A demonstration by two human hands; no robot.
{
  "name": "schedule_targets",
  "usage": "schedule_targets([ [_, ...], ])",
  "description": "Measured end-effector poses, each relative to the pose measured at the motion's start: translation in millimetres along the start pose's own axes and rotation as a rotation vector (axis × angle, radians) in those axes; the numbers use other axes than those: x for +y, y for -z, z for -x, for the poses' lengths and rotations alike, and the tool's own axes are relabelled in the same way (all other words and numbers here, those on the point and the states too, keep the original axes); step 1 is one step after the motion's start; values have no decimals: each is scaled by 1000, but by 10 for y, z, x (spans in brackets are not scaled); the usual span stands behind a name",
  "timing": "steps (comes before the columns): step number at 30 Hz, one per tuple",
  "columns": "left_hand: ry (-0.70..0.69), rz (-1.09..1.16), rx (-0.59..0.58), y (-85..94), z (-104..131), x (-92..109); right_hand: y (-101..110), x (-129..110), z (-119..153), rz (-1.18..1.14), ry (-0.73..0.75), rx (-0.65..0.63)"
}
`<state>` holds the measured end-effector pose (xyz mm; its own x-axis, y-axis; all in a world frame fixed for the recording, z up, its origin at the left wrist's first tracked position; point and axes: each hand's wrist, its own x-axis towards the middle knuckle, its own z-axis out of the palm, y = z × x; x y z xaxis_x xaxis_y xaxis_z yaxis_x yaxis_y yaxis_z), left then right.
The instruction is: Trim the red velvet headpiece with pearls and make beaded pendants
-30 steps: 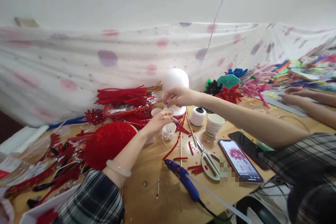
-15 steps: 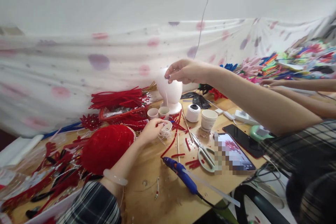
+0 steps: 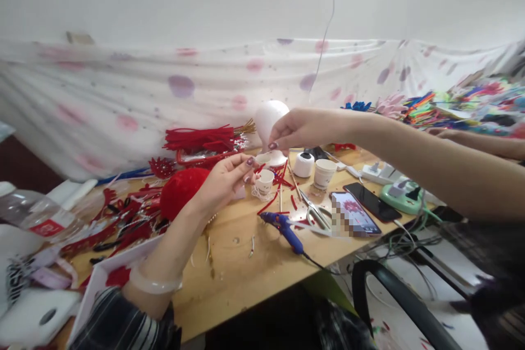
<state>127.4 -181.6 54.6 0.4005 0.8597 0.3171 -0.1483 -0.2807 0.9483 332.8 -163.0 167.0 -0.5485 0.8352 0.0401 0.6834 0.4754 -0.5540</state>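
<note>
My left hand [image 3: 223, 183] is raised over the table, thumb and fingers pinched together beside a white paper cup [image 3: 266, 179]. My right hand [image 3: 297, 132], higher up, also pinches in front of a white foam head [image 3: 268, 115]. Whatever lies between the fingertips of either hand is too fine to make out. Pale thread hangs around the cup's base. Behind the left forearm sits a rounded red piece [image 3: 180, 188], partly covered. A blue glue gun [image 3: 287, 232] lies in front of the hands, near scissors [image 3: 315, 210].
Two phones [image 3: 371, 202] lie at the right, near a power strip [image 3: 383, 172]. A white spool [image 3: 304, 164] stands by another cup [image 3: 325, 174]. Red stems [image 3: 200, 139] fill a basket behind. A plastic bottle [image 3: 41, 216] is at far left. Another person's arm [image 3: 488, 143] reaches in at right.
My left hand has lifted from the cup, and my right hand has lowered, so the two are closer together. The camera view has shifted, showing more of the table's left side and front.
</note>
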Motion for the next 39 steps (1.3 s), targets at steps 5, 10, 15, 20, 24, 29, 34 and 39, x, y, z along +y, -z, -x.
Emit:
schedule_targets([
  [5,108,-128,-184,39,494,143,-493,-232,783,-115,-18,-154],
  [10,273,-306,-367,77,865,70,-1461,-283,1308,-398,27,-37],
  [15,359,-569,-254,106,1074,-379,-2364,70,1329,-906,-191,8],
  [20,354,-983,64,28,1164,-928,-2662,403,1221,-826,-287,99],
  [24,363,-1161,103,-8,1162,-1130,-2636,473,1178,-683,-245,83],
  [29,367,-1210,67,0,1146,-1164,-2636,504,1103,-655,-229,54],
  [34,390,-1154,102,6,1111,-1143,-2641,557,1054,-694,-225,21],
  [39,427,-1004,200,38,1076,-1021,-2650,569,1029,-804,-214,12],
])
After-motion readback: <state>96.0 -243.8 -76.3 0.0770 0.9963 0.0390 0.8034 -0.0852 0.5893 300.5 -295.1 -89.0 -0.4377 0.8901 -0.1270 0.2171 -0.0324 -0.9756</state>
